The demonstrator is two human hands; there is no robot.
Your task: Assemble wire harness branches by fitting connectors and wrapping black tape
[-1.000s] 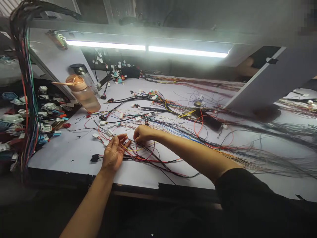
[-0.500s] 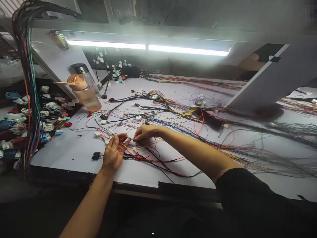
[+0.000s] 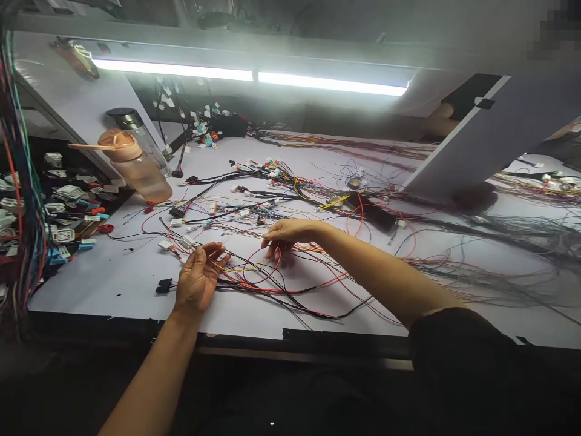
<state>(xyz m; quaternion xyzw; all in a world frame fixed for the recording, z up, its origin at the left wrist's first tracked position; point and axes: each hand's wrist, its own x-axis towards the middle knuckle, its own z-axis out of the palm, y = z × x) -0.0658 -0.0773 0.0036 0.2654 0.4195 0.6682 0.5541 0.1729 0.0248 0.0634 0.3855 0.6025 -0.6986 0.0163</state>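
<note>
My left hand (image 3: 198, 280) is curled, palm up, around the wire end of a white connector (image 3: 186, 243). Thin black and yellow wires (image 3: 240, 268) run from it toward the right. My right hand (image 3: 288, 235) is closed with fingertips bent down on several wires; exactly which ones is partly hidden. A red wire (image 3: 254, 282) loops on the table just below that hand. Left of my left hand lie a smaller white connector (image 3: 164, 245) and a black connector (image 3: 164, 286) with its own leads.
Wire harnesses (image 3: 290, 178) spread across the white table (image 3: 100, 278). A peach-lidded bottle (image 3: 140, 172) and a dark-capped bottle (image 3: 129, 121) stand at the left. Loose connectors (image 3: 63, 233) pile beside a hanging wire bundle (image 3: 22, 200). A white panel (image 3: 472, 142) rises at the right.
My right hand has moved right, away from my left hand, along the wires. My left hand keeps its hold at the connector. The whole view has shifted slightly.
</note>
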